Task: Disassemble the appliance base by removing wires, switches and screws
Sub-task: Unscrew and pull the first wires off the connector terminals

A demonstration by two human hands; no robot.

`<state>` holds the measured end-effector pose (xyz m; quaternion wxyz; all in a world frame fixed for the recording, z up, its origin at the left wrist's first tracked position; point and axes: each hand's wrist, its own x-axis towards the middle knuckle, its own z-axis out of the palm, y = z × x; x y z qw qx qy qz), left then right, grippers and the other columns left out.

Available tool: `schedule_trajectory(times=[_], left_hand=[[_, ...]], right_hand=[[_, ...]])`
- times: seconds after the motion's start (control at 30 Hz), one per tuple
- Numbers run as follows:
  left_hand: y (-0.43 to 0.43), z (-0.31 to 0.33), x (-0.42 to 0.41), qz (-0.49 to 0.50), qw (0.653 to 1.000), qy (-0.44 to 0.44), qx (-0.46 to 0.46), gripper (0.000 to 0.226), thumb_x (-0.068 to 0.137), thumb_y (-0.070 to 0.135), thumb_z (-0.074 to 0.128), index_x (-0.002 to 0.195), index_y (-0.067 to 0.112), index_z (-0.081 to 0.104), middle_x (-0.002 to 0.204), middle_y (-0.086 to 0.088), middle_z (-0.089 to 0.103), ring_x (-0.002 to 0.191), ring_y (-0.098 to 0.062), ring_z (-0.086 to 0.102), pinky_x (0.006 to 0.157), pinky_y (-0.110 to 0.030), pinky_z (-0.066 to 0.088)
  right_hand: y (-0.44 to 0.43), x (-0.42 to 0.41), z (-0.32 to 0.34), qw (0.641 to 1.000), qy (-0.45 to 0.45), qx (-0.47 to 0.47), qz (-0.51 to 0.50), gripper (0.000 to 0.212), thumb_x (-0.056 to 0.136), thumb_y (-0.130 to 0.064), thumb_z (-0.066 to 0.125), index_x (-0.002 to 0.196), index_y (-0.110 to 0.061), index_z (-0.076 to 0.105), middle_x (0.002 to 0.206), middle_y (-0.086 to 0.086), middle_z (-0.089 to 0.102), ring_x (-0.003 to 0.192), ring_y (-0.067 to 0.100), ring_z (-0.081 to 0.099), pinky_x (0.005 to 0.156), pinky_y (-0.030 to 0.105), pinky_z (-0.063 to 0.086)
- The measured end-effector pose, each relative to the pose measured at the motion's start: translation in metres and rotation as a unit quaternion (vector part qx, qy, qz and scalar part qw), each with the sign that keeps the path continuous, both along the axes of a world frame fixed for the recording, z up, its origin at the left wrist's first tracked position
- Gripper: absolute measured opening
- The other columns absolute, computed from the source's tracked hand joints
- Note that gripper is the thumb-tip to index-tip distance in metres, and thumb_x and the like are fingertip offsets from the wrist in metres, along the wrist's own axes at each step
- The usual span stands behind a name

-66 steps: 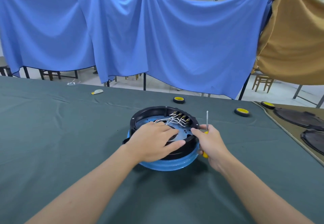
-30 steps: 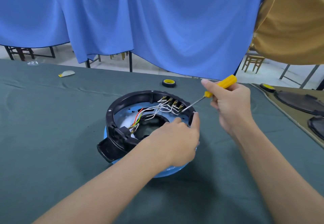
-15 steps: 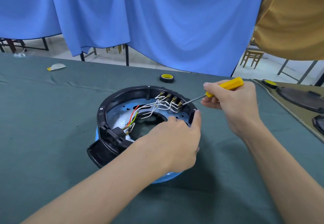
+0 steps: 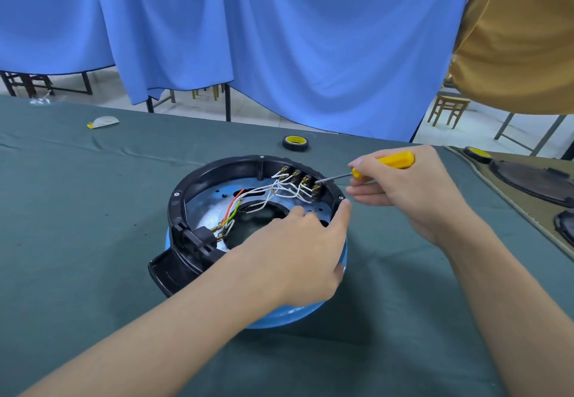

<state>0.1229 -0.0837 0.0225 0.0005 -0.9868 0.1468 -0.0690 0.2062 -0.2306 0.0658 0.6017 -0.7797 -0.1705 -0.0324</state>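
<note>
The round appliance base, black ring over a blue shell, lies upside down on the green cloth. White wires run from a row of several switches at its far right rim; red and yellow-green wires lead to a black socket on the near left. My left hand grips the base's near right rim, thumb outside. My right hand holds a yellow-handled screwdriver, whose tip meets the rightmost switch.
A black-and-yellow tape roll lies behind the base, another at the far right. Dark round covers sit on a tan mat at right. A small white scrap lies far left. Blue drapes hang behind the table.
The view has closed in on the base. My right hand lowered the screwdriver from upright to point at the switches. My left hand shifted from inside the ring to its right rim.
</note>
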Motion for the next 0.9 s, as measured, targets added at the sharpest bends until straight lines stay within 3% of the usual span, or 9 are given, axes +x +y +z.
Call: schedule_trajectory(times=[0.13, 0.3, 0.5, 0.7, 0.9], left_hand=[[-0.003, 0.001, 0.0, 0.006, 1.0, -0.012, -0.008, 0.077, 0.097, 0.041, 0.042, 0.153, 0.019, -0.006, 0.107, -0.015, 0.051, 0.096, -0.031, 0.039, 0.07, -0.035, 0.033], [-0.004, 0.001, -0.001, -0.003, 0.996, -0.073, 0.043, 0.077, 0.096, 0.041, 0.042, 0.153, 0.01, 0.0, 0.082, -0.006, 0.043, 0.076, -0.028, 0.034, 0.07, -0.035, 0.027], [-0.004, 0.001, -0.002, 0.0, 0.996, -0.084, 0.029, 0.076, 0.096, 0.041, 0.042, 0.152, 0.014, -0.001, 0.09, -0.01, 0.055, 0.069, -0.029, 0.04, 0.064, -0.034, 0.029], [-0.003, 0.001, -0.002, -0.005, 0.995, -0.085, 0.045, 0.075, 0.097, 0.043, 0.039, 0.152, 0.014, -0.003, 0.091, -0.01, 0.054, 0.069, -0.028, 0.04, 0.064, -0.034, 0.029], [-0.002, 0.001, -0.003, -0.014, 0.995, -0.081, 0.05, 0.076, 0.098, 0.043, 0.037, 0.153, 0.012, -0.005, 0.103, -0.013, 0.057, 0.079, -0.031, 0.043, 0.068, -0.034, 0.03]], right_hand=[[-0.003, 0.0, 0.003, 1.0, -0.002, -0.014, 0.009, 0.013, 0.087, -0.01, 0.065, 0.081, -0.005, 0.075, 0.069, 0.014, 0.073, 0.066, 0.026, 0.074, 0.061, 0.031, 0.061], [-0.006, 0.0, 0.006, 0.999, -0.011, -0.037, 0.008, 0.014, 0.086, -0.011, 0.065, 0.078, -0.006, 0.075, 0.068, 0.012, 0.073, 0.067, 0.025, 0.074, 0.061, 0.031, 0.061], [-0.008, -0.006, 0.009, 0.994, -0.045, -0.09, 0.033, 0.011, 0.085, -0.014, 0.067, 0.081, -0.015, 0.077, 0.071, 0.004, 0.075, 0.069, 0.016, 0.074, 0.06, 0.024, 0.059], [-0.007, -0.007, 0.011, 0.986, -0.087, -0.132, 0.045, 0.012, 0.086, -0.011, 0.066, 0.085, -0.014, 0.077, 0.071, 0.004, 0.074, 0.068, 0.014, 0.073, 0.061, 0.024, 0.059], [-0.01, 0.0, 0.003, 0.999, 0.001, -0.003, 0.033, 0.014, 0.088, -0.003, 0.064, 0.081, -0.003, 0.076, 0.07, 0.018, 0.071, 0.06, 0.023, 0.07, 0.057, 0.024, 0.057]])
